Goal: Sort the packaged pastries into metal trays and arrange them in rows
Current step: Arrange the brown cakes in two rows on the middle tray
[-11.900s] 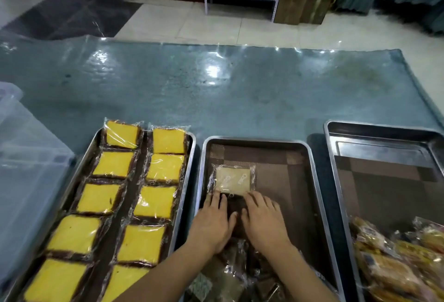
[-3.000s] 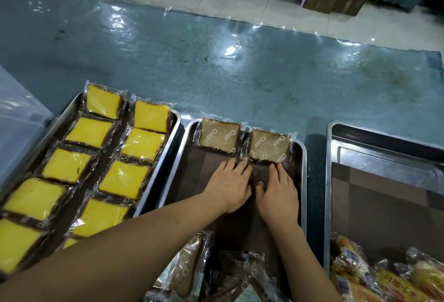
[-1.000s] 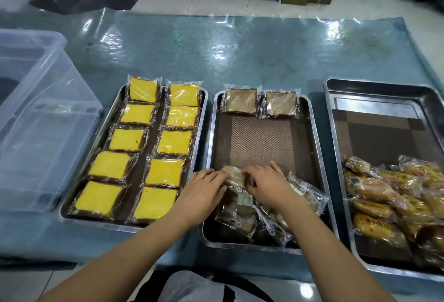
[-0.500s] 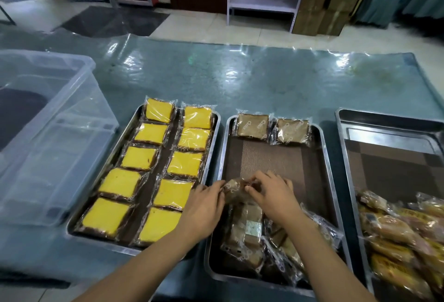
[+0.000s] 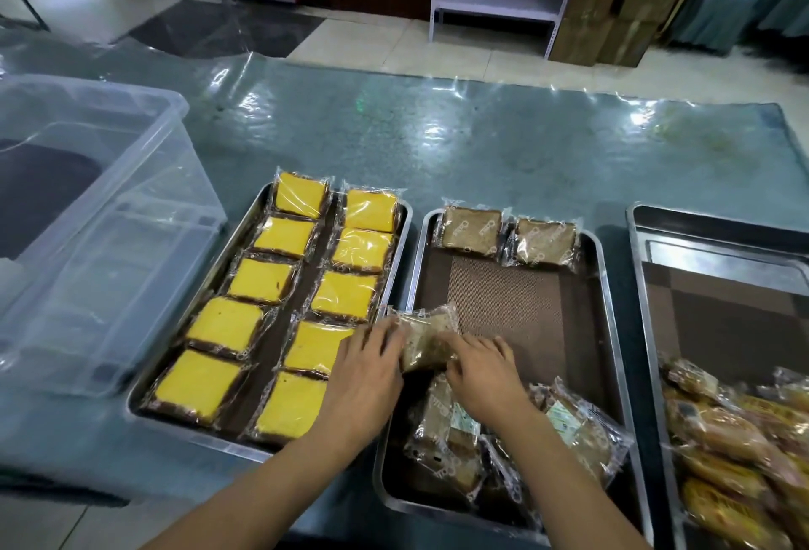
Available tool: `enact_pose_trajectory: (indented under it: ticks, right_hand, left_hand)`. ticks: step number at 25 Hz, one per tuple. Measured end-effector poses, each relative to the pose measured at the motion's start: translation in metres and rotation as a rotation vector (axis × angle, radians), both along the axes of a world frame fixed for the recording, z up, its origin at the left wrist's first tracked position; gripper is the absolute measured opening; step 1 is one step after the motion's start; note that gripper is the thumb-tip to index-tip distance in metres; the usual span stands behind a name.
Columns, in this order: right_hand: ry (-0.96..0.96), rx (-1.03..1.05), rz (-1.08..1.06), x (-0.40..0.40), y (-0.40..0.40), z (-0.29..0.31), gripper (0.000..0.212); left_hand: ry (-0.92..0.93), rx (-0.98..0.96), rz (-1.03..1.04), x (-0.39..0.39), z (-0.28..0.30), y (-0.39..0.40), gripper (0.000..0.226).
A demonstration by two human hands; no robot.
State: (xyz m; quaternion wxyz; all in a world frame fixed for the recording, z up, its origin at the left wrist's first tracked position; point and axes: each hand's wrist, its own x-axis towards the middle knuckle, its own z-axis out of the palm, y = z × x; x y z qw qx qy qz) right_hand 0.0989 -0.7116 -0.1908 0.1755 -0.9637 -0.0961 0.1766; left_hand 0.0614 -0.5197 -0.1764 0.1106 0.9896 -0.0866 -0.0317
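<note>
My left hand (image 5: pixel 365 379) and my right hand (image 5: pixel 479 368) both grip one wrapped brown pastry (image 5: pixel 427 341), lifted above the near left part of the middle metal tray (image 5: pixel 606 330). Two wrapped brown pastries (image 5: pixel 470 229) (image 5: pixel 545 242) lie side by side along that tray's far edge. A loose heap of wrapped brown pastries (image 5: pixel 503 444) fills its near end. The left metal tray (image 5: pixel 227 263) holds several yellow cake slices (image 5: pixel 315 278) in two rows.
The right metal tray (image 5: pixel 718 225) has a pile of golden wrapped buns (image 5: pixel 740 453) at its near end. A clear plastic bin (image 5: pixel 87 217) stands at the far left. All sit on a blue table (image 5: pixel 437 133) under plastic film; shelves and boxes stand beyond.
Both hands have lifted a brown pastry out of the heap and raised it slightly toward the tray's left side. The view has tilted up a little.
</note>
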Motion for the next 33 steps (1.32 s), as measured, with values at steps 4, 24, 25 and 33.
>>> enact_pose_trajectory:
  ticks: [4, 24, 25, 33]
  right_hand:
    - [0.023, -0.017, 0.041, 0.001, 0.003, -0.001, 0.052]
    - [0.064, -0.122, -0.068, 0.019, -0.023, -0.009, 0.058]
    - [0.061, -0.125, -0.068, 0.021, -0.024, -0.009, 0.059]
    - [0.059, -0.098, -0.094, 0.037, -0.032, -0.016, 0.063]
  left_hand:
    - [0.085, 0.144, -0.117, -0.007, -0.008, -0.007, 0.053]
    - [0.216, 0.244, -0.263, 0.045, -0.022, -0.025, 0.066]
    - [0.210, 0.253, -0.269, 0.047, -0.024, -0.026, 0.066]
    - [0.160, 0.288, -0.269, 0.075, -0.032, -0.036, 0.067]
